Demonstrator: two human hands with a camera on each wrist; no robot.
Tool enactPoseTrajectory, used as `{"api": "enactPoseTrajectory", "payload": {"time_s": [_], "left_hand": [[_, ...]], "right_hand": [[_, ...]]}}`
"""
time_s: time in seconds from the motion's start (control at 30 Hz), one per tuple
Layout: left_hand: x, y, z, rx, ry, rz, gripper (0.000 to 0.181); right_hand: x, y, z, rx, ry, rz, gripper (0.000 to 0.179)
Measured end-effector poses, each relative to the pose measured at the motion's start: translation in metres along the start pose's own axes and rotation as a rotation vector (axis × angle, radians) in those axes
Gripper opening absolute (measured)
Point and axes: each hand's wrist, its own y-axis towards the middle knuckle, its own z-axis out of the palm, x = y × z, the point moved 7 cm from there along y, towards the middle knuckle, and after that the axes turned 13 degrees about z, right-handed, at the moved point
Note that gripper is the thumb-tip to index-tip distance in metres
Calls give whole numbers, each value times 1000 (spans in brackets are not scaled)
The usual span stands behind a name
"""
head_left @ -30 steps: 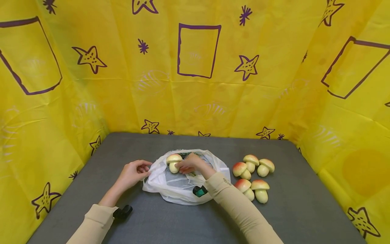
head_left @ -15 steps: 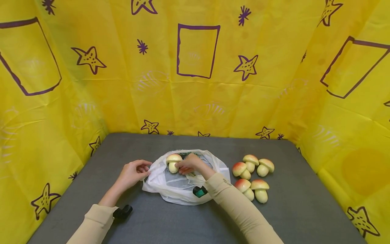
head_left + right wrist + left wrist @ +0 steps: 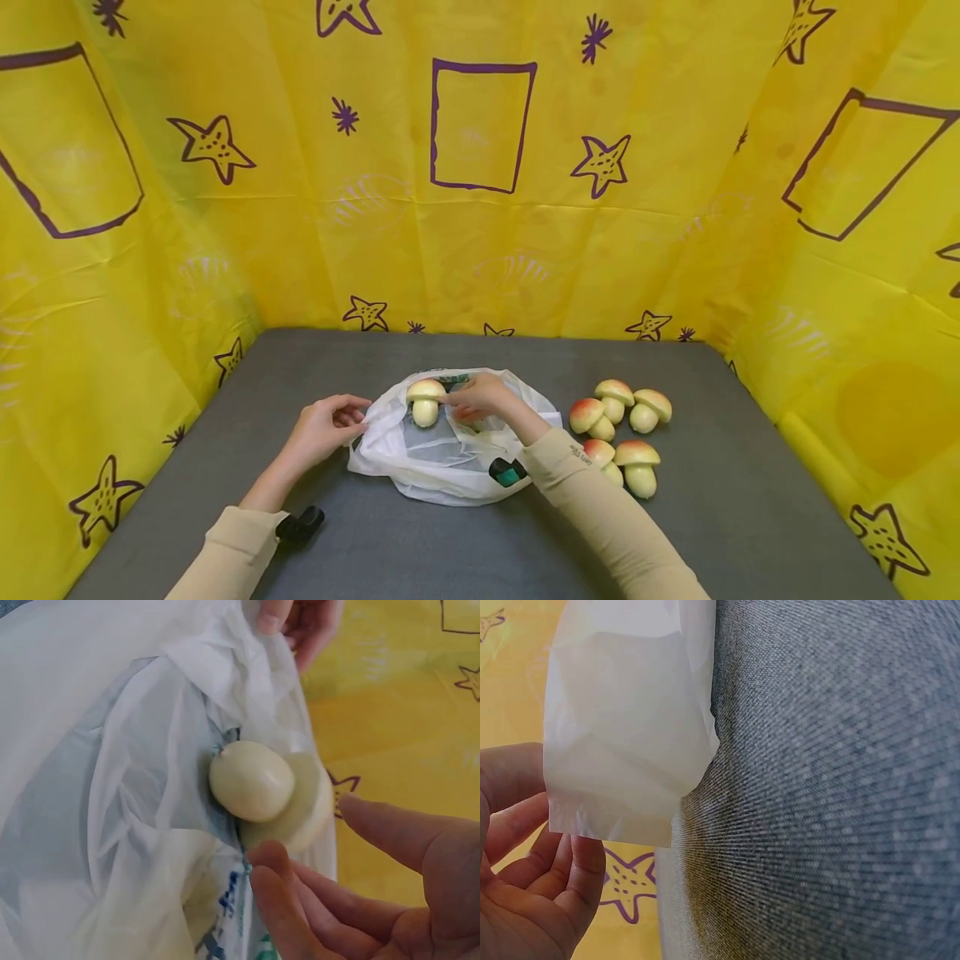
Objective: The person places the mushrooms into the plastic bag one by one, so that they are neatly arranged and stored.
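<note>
A white plastic bag [image 3: 420,477] lies with its mouth spread wide. Inside its far left side stands a toy mushroom [image 3: 425,408], pale stem toward me; in the right wrist view its stem [image 3: 251,782] and cap [image 3: 304,814] show against the plastic. My right hand [image 3: 487,396] is just right of this mushroom, and in the right wrist view its thumb and fingers are spread, apart from the stem. At the bag's left edge my left hand [image 3: 324,429] pinches the plastic; the bag flap [image 3: 622,735] hides those fingertips. Something reddish shows under my right hand, its kind unclear.
Several more toy mushrooms [image 3: 637,467] with red-orange caps sit on the grey table [image 3: 390,542] to the right of the bag. My right sleeve [image 3: 600,500] partly covers one. A yellow patterned cloth [image 3: 480,250] stands behind and on both sides.
My right hand has let go of the mushroom and shifted slightly right, leaving it standing in the bag. The left hand stays at the bag's edge.
</note>
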Motion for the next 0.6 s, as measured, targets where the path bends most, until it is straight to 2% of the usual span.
{"api": "enactPoseTrajectory", "payload": {"time_s": [0.1, 0.4, 0.6], "left_hand": [[-1, 0, 0, 3, -3, -1, 27], [1, -1, -1, -5, -5, -10, 27], [1, -1, 0, 3, 2, -1, 27]], "right_hand": [[0, -5, -8, -11, -33, -19, 36], [-2, -23, -26, 35, 19, -90, 42], [-7, -37, -40, 29, 1, -141, 40]]}}
